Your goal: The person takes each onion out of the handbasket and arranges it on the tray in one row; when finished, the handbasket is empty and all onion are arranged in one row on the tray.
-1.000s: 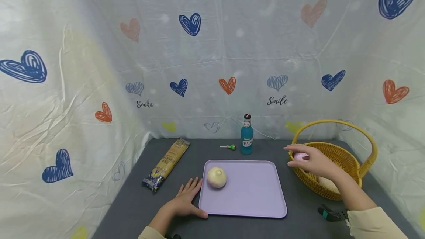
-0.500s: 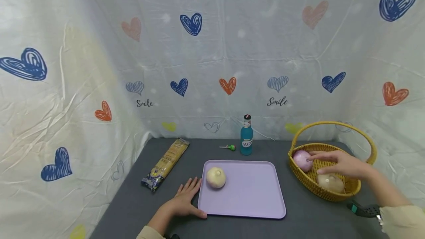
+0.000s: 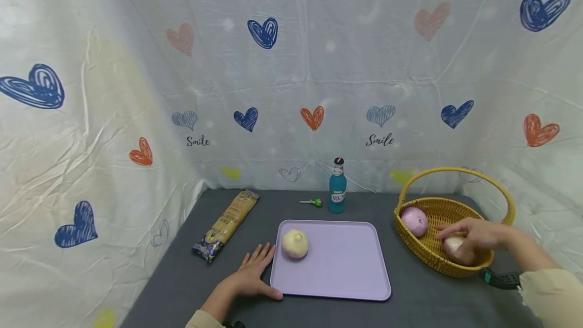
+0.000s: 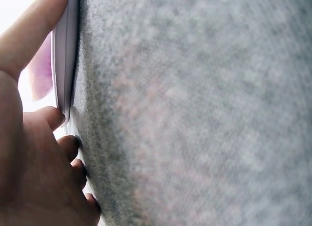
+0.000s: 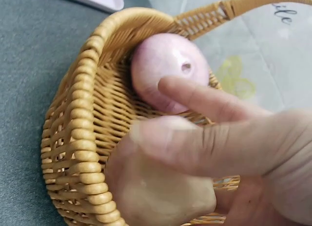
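Observation:
In the head view my right hand (image 3: 483,238) reaches into the yellow wicker basket (image 3: 423,256) and grips a pale onion (image 5: 156,192), thumb across its top and some fingers behind it. My index finger points past it toward a light purple onion (image 3: 413,220) at the basket's left side. Spread flat, my left hand (image 3: 250,276) touches the left edge and front left corner of a lilac tray (image 3: 341,262). A whitish onion (image 3: 295,244) sits on that tray near its upper left corner. The right hand hides part of the pale onion.
A yellow packet of dry noodles (image 3: 227,224) lies left of the tray. Behind it are a green lollipop (image 3: 317,202) and an upright blue bottle (image 3: 337,191). The basket's tall handle (image 3: 455,169) arches over it. A heart-patterned curtain (image 3: 291,90) encloses the grey table.
My right hand has let go of the purple onion at the basket's left side, moved right and closed on the pale onion. The left hand stays at the tray.

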The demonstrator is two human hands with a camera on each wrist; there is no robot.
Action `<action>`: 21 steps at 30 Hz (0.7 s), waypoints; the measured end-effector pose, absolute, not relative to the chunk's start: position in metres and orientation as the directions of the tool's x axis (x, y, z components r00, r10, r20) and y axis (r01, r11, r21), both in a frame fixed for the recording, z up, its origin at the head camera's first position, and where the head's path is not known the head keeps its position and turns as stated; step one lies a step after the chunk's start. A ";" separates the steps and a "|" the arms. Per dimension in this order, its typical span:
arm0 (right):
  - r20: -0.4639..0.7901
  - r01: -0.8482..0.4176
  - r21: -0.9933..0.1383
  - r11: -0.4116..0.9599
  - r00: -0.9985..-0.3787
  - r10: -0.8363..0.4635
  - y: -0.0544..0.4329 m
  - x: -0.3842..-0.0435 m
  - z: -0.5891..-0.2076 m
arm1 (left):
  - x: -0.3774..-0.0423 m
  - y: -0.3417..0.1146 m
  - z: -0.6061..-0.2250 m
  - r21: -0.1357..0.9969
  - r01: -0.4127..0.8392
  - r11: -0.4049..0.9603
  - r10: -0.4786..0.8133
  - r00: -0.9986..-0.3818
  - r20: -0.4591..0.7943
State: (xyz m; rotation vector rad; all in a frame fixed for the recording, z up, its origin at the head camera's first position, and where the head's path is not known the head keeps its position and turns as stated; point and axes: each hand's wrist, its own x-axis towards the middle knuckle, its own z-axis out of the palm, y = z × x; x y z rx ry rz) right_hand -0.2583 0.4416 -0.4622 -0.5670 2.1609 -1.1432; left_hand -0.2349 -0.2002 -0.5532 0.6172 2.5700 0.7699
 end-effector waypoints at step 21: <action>-0.297 -0.031 -0.855 0.517 -0.789 -0.538 0.433 -0.254 -0.453 | -0.233 -0.197 -0.545 0.579 0.259 0.773 0.485 -0.830 -0.276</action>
